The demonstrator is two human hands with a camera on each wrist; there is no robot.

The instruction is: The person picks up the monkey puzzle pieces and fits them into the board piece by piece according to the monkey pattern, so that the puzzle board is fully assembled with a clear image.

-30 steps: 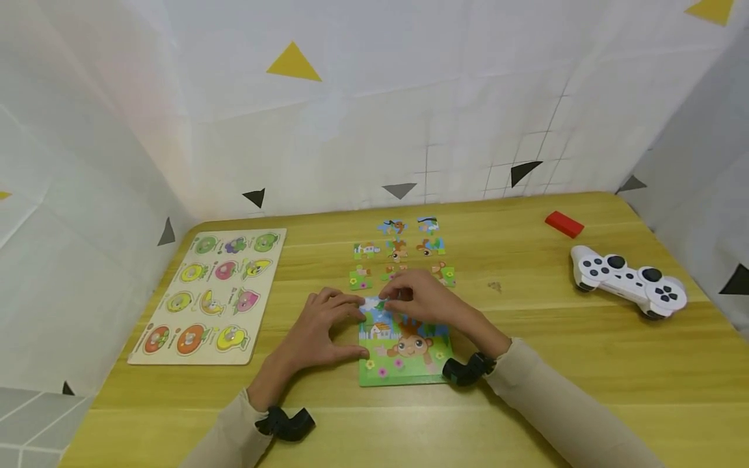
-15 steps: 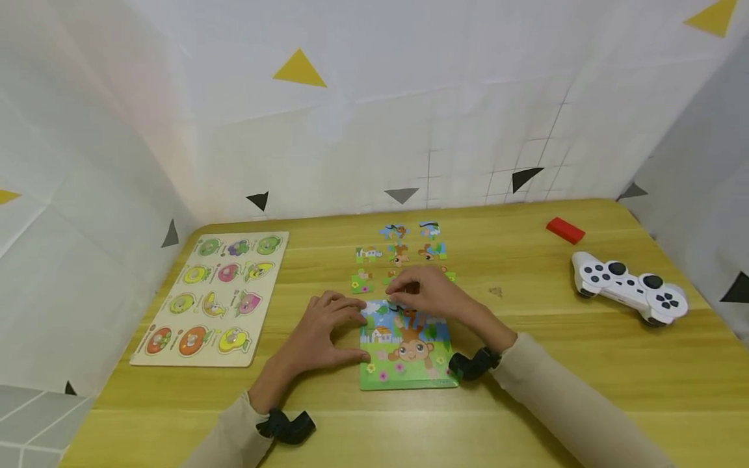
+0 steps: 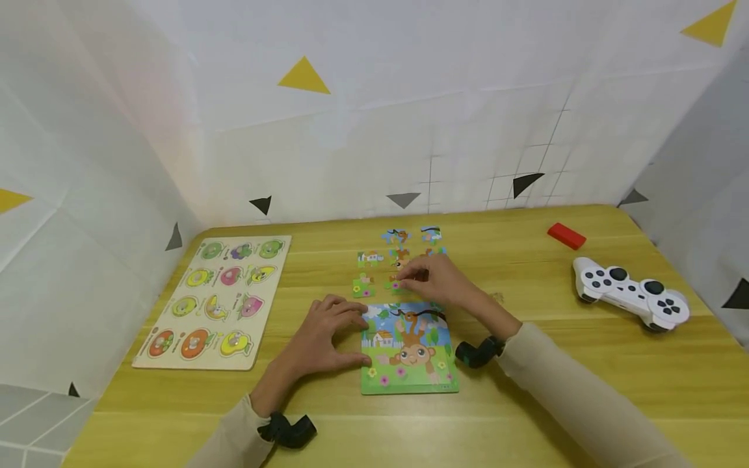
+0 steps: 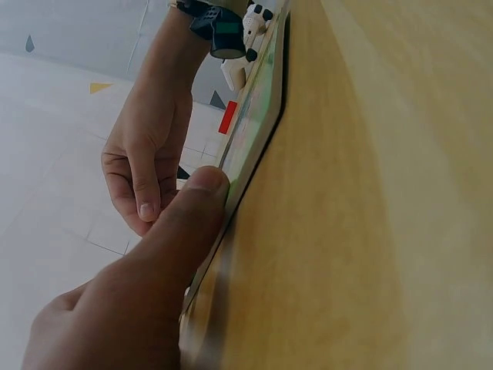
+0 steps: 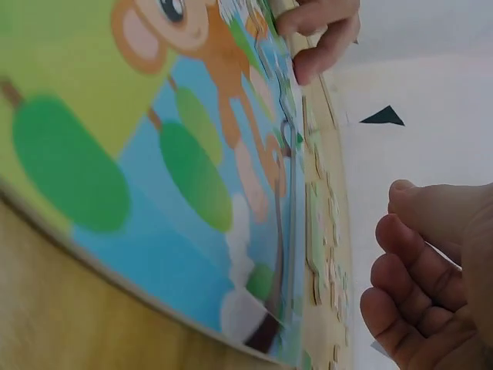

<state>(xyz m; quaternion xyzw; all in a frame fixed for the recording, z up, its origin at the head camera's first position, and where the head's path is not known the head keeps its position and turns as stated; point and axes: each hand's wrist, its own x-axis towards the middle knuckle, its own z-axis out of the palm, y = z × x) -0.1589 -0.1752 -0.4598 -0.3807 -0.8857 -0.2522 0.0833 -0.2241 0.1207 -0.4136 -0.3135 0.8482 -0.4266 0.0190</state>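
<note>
A picture puzzle board [image 3: 404,387] with a monkey, a house and flowers lies flat on the table. My left hand [image 3: 318,335] is at its left side, the thumb touching the board's edge in the left wrist view and fingertips near the upper left corner. Beyond the far edge, my right hand [image 3: 435,278] hovers by loose puzzle pieces [image 3: 363,285]. Thumb and forefinger come close together, and the right wrist view shows nothing between them. That hand covers part of the pieces on the right.
To the left lies a wooden fruit puzzle board [image 3: 266,331]. A white game controller [image 3: 632,292] sits on the right, with a red block [image 3: 566,236] behind it. White sheeting with triangles rises behind the wooden table [image 3: 515,422].
My right hand has moved away from the top of the picture puzzle board, up and right toward the loose pieces, uncovering the upper picture. My left hand stays at the board's left edge.
</note>
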